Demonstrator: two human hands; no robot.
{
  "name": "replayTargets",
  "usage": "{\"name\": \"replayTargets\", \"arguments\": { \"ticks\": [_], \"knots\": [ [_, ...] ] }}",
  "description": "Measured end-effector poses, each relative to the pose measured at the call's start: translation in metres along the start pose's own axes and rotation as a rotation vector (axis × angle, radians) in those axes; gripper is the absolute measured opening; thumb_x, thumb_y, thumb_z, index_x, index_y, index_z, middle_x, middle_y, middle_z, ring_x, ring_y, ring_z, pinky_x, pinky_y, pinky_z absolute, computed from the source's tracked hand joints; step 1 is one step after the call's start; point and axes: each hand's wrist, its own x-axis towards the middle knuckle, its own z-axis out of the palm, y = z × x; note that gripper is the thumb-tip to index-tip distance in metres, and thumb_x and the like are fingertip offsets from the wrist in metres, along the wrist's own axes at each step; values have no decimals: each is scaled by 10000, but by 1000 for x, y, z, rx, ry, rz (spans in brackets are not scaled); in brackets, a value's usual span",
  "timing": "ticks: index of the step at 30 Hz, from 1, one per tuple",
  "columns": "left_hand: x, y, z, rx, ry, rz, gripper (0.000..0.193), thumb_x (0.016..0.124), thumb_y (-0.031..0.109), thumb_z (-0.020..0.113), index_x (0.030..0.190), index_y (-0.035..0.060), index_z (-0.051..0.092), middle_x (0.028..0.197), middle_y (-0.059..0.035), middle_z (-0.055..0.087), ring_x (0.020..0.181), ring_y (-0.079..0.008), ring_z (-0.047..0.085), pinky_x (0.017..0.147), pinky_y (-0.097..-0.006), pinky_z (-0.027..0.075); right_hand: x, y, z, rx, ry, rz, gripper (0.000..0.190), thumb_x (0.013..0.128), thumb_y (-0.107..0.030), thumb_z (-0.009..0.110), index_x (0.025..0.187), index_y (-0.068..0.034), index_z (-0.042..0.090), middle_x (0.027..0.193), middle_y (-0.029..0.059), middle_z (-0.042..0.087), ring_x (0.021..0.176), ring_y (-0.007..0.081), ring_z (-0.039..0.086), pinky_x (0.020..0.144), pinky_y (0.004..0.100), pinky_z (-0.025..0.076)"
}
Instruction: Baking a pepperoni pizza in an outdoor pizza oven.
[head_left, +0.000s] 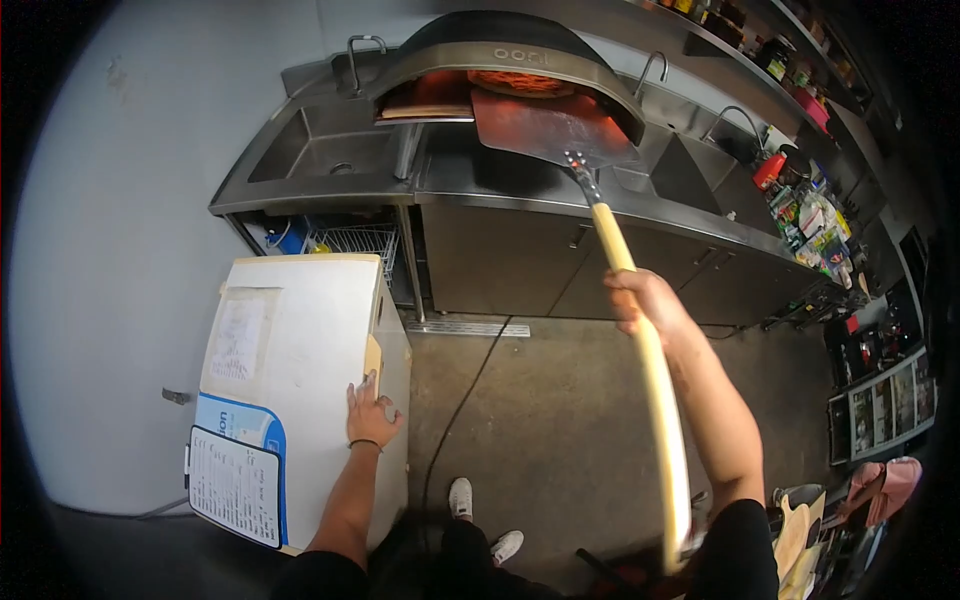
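My right hand (641, 301) is closed around the wooden handle (660, 420) of a pizza peel. The peel's metal blade (555, 127) reaches into the mouth of a dome-shaped Ooni pizza oven (517, 54). Just past the blade's front edge, a pizza (523, 83) with a red-orange glow on its top lies inside the oven, partly hidden by the oven's rim. My left hand (372, 416) rests with spread fingers on the edge of a white chest-like appliance (322, 315), by its tan handle (373, 360).
The oven stands on a steel counter between a sink (322, 150) at the left and more sinks (697, 169) at the right. Bags and bottles crowd the counter's right end. A black cable (469, 397) crosses the floor. A written-on whiteboard (235, 484) lies on the appliance.
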Motion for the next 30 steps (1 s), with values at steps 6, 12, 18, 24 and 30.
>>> {"name": "replayTargets", "arguments": {
  "ticks": [6, 12, 18, 24, 30],
  "knots": [
    [1, 0, -3, -16, -23, 0, 290, 692, 331, 616, 854, 106, 702, 1428, -110, 326, 1266, -238, 351, 1136, -470, 134, 74, 16, 131, 314, -38, -110, 163, 825, -83, 521, 684, -81, 440, 518, 5, 408, 382, 124, 395, 360, 281, 369],
    [8, 9, 8, -82, -51, 9, 334, 672, 336, 621, 905, 109, 701, 1433, -121, 319, 1259, -271, 368, 1114, -492, 182, 143, 1, 258, 583, 74, -206, 128, 792, -55, 535, 713, -52, 435, 567, 31, 434, 428, 145, 434, 395, 311, 410],
    [-9, -22, 30, -68, 73, 30, 317, 681, 325, 615, 883, 96, 699, 1409, -118, 345, 1253, -274, 368, 1117, -490, 182, 128, 5, 251, 566, -51, -145, 114, 806, -71, 514, 728, -38, 439, 570, 26, 430, 432, 137, 428, 397, 303, 399],
    [4, 4, 11, -44, 37, 41, 266, 684, 315, 639, 826, 96, 689, 1412, -100, 325, 1280, -251, 335, 1130, -483, 163, 34, 76, 150, 311, -78, -111, 109, 837, -80, 507, 791, -75, 408, 565, 21, 428, 380, 117, 412, 342, 278, 377],
    [0, -1, 6, 8, 32, 27, 240, 677, 305, 651, 791, 95, 674, 1424, -104, 315, 1287, -242, 330, 1127, -477, 166, -19, 150, 87, 237, -182, 2, 128, 803, 7, 504, 846, -53, 399, 543, 26, 420, 363, 121, 418, 340, 280, 388]
  ]
}}
